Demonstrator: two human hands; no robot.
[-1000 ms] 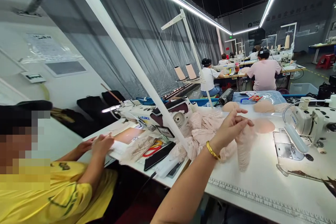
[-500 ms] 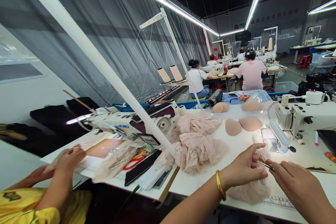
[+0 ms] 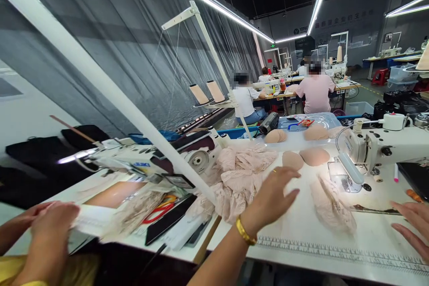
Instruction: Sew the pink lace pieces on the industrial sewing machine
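My left hand (image 3: 275, 196), with a gold bangle on the wrist, reaches over the table beside a heap of pale pink lace fabric (image 3: 243, 178). Its fingers are spread and nothing shows in them. At the right edge my right hand (image 3: 414, 225) is partly cut off by the frame, fingers stretched out and apart, with no held thing visible. Between the two hands lies a lace piece (image 3: 331, 205), in front of the lit needle area of a white sewing machine (image 3: 378, 147). Two beige bra cups (image 3: 315, 156) rest behind my left hand.
A printed ruler strip (image 3: 321, 246) runs along the front edge. To the left, a co-worker's hands (image 3: 55, 221) hold pale fabric near another sewing machine (image 3: 134, 161). Red-handled scissors (image 3: 161, 210) lie there. A slanted white pole (image 3: 134, 120) crosses the left side.
My hands have parted: the left moved left towards the lace heap, the right moved right. The small dark tool between them is no longer visible. The lace piece now lies uncovered.
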